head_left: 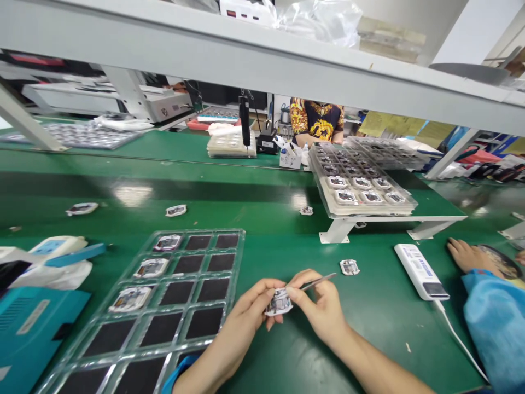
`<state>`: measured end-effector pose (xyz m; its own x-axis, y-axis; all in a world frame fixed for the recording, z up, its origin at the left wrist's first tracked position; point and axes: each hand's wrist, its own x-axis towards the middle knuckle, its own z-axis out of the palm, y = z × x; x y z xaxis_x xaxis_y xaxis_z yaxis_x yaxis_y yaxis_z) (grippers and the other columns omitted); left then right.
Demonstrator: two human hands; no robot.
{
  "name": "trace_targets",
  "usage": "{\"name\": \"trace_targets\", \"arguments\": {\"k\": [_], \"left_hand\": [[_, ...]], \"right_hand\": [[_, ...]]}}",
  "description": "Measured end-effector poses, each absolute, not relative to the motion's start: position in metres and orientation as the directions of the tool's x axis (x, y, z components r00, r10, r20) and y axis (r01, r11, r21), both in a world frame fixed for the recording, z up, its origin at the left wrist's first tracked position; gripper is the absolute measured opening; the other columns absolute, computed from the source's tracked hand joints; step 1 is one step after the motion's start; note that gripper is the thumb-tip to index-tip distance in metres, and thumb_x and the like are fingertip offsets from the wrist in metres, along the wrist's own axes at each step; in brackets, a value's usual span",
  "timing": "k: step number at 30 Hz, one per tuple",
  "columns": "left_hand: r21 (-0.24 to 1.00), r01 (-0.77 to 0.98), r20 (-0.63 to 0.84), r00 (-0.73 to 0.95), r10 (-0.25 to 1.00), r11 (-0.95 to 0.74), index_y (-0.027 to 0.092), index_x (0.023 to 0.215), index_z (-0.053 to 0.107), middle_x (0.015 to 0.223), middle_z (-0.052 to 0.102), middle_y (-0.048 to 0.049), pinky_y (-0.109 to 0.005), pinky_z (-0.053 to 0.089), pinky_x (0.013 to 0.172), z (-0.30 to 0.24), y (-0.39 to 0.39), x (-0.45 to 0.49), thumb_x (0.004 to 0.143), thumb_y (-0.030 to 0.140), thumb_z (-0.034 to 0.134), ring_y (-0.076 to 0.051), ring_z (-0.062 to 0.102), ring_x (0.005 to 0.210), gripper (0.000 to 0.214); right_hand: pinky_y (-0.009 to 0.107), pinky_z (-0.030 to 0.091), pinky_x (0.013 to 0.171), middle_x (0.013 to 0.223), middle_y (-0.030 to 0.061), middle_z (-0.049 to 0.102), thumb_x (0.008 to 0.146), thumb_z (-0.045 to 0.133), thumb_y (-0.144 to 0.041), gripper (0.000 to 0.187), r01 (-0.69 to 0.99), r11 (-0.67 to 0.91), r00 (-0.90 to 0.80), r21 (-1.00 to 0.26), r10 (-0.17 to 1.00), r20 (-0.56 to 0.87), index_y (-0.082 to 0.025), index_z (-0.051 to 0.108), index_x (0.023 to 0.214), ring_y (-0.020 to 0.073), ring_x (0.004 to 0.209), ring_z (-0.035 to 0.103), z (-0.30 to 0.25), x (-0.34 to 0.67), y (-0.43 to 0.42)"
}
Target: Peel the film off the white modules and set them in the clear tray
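Note:
My left hand [250,306] is closed around the edge of a small white-framed electronic module [279,302], holding it tilted above the green bench. From the other side, my right hand [318,303] touches the module's upper edge with thumb and finger. A slim pair of metal tweezers [319,281] is tucked in that same hand, pointing up and to the right. Left of my hands lies a clear compartment tray [241,257]; a few similar modules [130,299] sit in its left column, while other pockets show dark bottoms. One loose module [349,267] rests right of my hands.
Loaded trays [365,205] are stacked on a low white stand [336,230]. A white power strip [420,271] with a cable lies at right, near another person's hand [476,257]. A teal box [36,334] is at left. A shelf beam [246,60] crosses overhead; someone sits opposite.

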<state>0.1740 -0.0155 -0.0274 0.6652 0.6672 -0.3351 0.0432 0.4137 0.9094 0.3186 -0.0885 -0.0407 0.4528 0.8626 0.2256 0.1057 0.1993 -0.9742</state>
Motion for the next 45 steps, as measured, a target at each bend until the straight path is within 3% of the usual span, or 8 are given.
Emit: {"name": "trace_targets", "arguments": {"k": [4, 12, 23, 40, 45], "left_hand": [[0.916, 0.042, -0.322, 0.668, 0.671, 0.398, 0.016, 0.097, 0.067, 0.077, 0.062, -0.0022, -0.028, 0.04, 0.06, -0.0239, -0.0156, 0.174, 0.084, 0.047, 0.062, -0.016, 0.052, 0.067, 0.034], [0.964, 0.087, -0.24, 0.685, 0.688, 0.25, 0.017, 0.101, 0.067, 0.076, 0.063, -0.0017, -0.03, 0.042, 0.066, -0.0289, -0.0154, 0.1731, 0.087, 0.041, 0.058, -0.017, 0.051, 0.067, 0.029], [0.974, 0.116, -0.218, 0.722, 0.656, 0.196, 0.018, 0.105, 0.065, 0.076, 0.063, -0.0016, -0.03, 0.042, 0.065, -0.0309, -0.0153, 0.1722, 0.086, 0.034, 0.055, -0.018, 0.053, 0.068, 0.027], [0.974, 0.084, -0.201, 0.744, 0.638, 0.21, 0.016, 0.109, 0.064, 0.082, 0.065, -0.0037, -0.03, 0.044, 0.063, -0.0292, -0.012, 0.1697, 0.084, 0.034, 0.059, -0.019, 0.057, 0.071, 0.03], [0.974, 0.122, -0.216, 0.745, 0.631, 0.189, 0.013, 0.114, 0.064, 0.074, 0.065, -0.0025, -0.03, 0.044, 0.063, -0.031, -0.0098, 0.1686, 0.084, 0.038, 0.061, -0.018, 0.055, 0.067, 0.039]], "right_hand": [[0.028, 0.051, 0.063, 0.069, 0.0017, 0.07, 0.081, 0.074, -0.036, 0.018, 0.007, 0.121, 0.467, -0.993, 0.877, 0.11, -0.02, 0.068, 0.075, 0.0174, 0.065, 0.064, -0.042, 0.3202, -0.0876], [0.028, 0.051, 0.069, 0.074, 0.0018, 0.071, 0.081, 0.074, -0.034, 0.015, 0.063, 0.132, 0.53, -0.989, 0.836, 0.145, -0.02, 0.069, 0.079, 0.0178, 0.071, 0.065, -0.0448, 0.3197, -0.0897], [0.028, 0.053, 0.064, 0.069, 0.0018, 0.07, 0.075, 0.08, -0.036, 0.02, -0.071, 0.132, 0.542, -0.989, 0.837, 0.073, -0.019, 0.07, 0.074, 0.0173, 0.065, 0.064, -0.0472, 0.3203, -0.0859], [0.029, 0.053, 0.065, 0.073, 0.0029, 0.072, 0.078, 0.078, -0.033, 0.015, -0.076, 0.222, 0.498, -0.972, 0.853, 0.156, -0.02, 0.07, 0.076, 0.0177, 0.068, 0.066, -0.0444, 0.3209, -0.0873], [0.029, 0.053, 0.069, 0.076, 0.0035, 0.073, 0.081, 0.076, -0.027, 0.009, -0.023, 0.233, 0.488, -0.972, 0.851, 0.193, -0.021, 0.071, 0.077, 0.0182, 0.072, 0.068, -0.044, 0.3221, -0.0884]]}}
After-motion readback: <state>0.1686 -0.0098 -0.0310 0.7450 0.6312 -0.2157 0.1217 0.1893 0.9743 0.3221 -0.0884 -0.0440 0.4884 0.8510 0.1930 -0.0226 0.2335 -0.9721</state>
